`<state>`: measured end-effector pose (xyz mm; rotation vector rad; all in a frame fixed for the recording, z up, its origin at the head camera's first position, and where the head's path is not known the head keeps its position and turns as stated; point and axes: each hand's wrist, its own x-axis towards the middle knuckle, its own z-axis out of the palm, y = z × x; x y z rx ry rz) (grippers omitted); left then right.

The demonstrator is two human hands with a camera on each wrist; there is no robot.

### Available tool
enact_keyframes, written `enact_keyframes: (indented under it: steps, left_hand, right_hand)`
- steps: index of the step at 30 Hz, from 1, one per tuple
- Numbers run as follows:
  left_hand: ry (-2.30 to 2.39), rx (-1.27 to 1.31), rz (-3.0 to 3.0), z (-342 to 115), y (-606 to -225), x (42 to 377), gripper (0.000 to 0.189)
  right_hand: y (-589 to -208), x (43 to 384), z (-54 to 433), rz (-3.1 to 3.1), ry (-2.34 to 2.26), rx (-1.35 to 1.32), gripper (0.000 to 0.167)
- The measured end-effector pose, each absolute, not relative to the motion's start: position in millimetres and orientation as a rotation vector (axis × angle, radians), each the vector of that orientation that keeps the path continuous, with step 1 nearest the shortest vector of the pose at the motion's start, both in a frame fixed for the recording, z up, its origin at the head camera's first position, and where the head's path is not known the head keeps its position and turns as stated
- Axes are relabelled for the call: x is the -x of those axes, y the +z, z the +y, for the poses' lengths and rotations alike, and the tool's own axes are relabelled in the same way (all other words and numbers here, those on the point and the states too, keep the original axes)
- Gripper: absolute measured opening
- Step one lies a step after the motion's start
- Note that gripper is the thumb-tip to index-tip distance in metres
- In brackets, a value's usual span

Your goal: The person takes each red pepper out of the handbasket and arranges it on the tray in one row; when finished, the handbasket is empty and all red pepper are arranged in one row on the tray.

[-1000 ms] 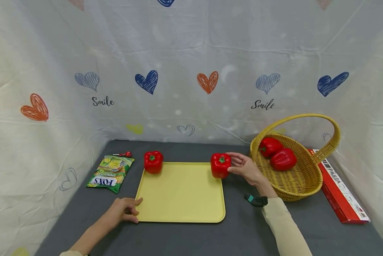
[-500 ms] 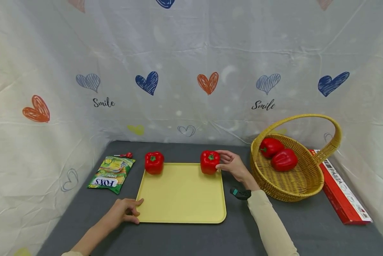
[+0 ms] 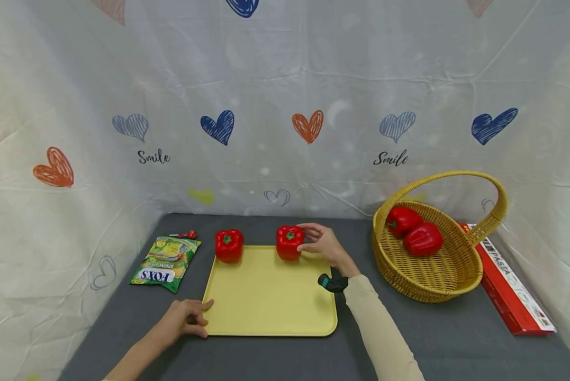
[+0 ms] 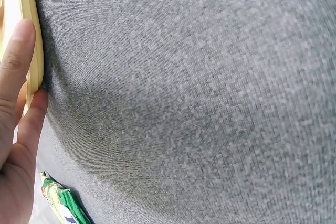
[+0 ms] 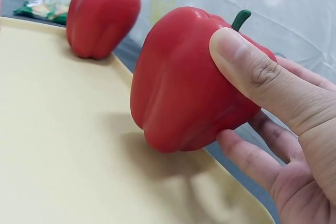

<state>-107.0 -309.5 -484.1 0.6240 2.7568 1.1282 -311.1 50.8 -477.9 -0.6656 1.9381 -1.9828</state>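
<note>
My right hand grips a red bell pepper with a green stem. In the right wrist view the pepper hangs slightly tilted over the yellow tray, its shadow below; the thumb presses its near side. A second red bell pepper stands upright on the tray's far left corner. At the near left corner of the tray, my left hand holds the rim between thumb and fingers. The left wrist view shows fingertips against the tray's edge.
A yellow wicker basket with a tall handle stands at right, two red bell peppers inside. A red pasta box lies beyond it. Left of the tray are a green Fox's packet and a small red lollipop.
My right hand has carried the bell pepper leftward, from the tray's far right corner to above its far edge. The left hand has stayed at the tray's near left corner.
</note>
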Motion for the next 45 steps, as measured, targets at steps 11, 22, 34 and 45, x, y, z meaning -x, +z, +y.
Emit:
enact_keyframes:
  steps: [11, 22, 34, 45]
  left_hand:
    - [1.174, -0.618, 2.721, -307, -483, 106, 0.019]
    - [1.14, -0.627, 2.74, -306, -483, 109, 0.018]
    - [1.142, -0.614, 2.755, -306, -483, 109, 0.063]
    - [1.14, -0.618, 2.766, -308, -483, 106, 0.064]
  right_hand:
    - [-471, 308, 19, 1.946, -1.893, 0.725, 0.058]
    - [-476, 311, -7, 1.963, -1.883, 0.737, 0.055]
    - [-476, 308, -24, 1.942, -1.896, 0.768, 0.055]
    - [-475, 305, -29, 1.952, -1.88, 0.762, 0.063]
